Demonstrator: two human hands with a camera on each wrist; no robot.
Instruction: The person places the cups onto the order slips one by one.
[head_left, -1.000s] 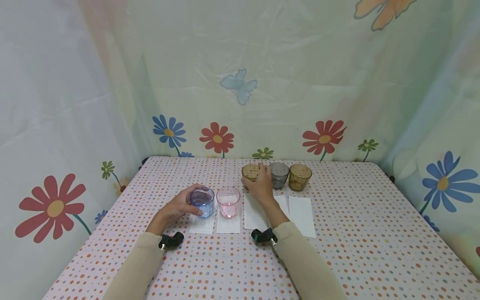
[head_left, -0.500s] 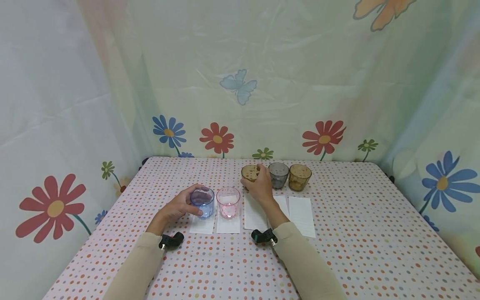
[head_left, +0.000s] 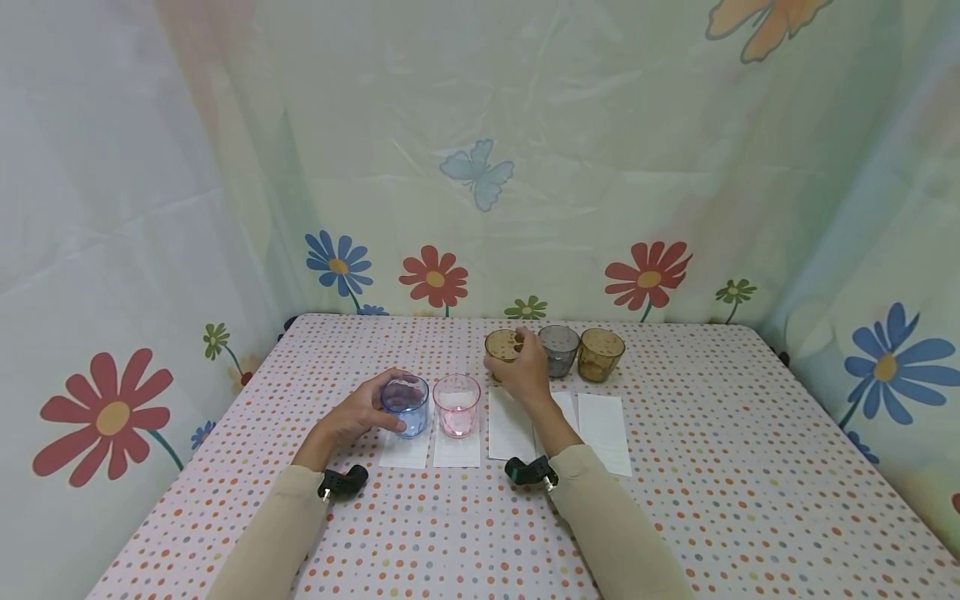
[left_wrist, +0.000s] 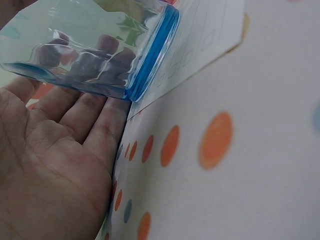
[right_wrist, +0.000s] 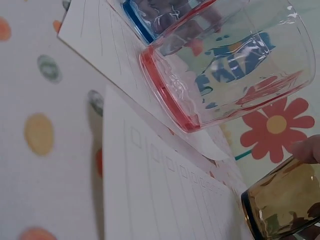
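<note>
My left hand [head_left: 358,410] holds a clear blue glass [head_left: 408,420] that stands on a white paper slip. Its thumb is at the front and its fingers lie around the far side; the left wrist view shows the fingers behind the glass [left_wrist: 100,55]. To its right stands a pink glass [head_left: 458,417], on another slip, with neither hand on it. Farther back, my right hand [head_left: 529,373] grips an amber glass [head_left: 501,342] with thumb and fingers. Part of that glass is hidden by the hand. The right wrist view shows the amber glass [right_wrist: 282,200] at its lower right edge.
Just right of my right hand stand a grey glass [head_left: 560,357] and a second amber glass [head_left: 598,363]. White lined paper slips lie in front of them, including one [head_left: 606,435] at the right. The tablecloth [head_left: 420,533] is dotted, and a flowered curtain [head_left: 555,225] hangs behind.
</note>
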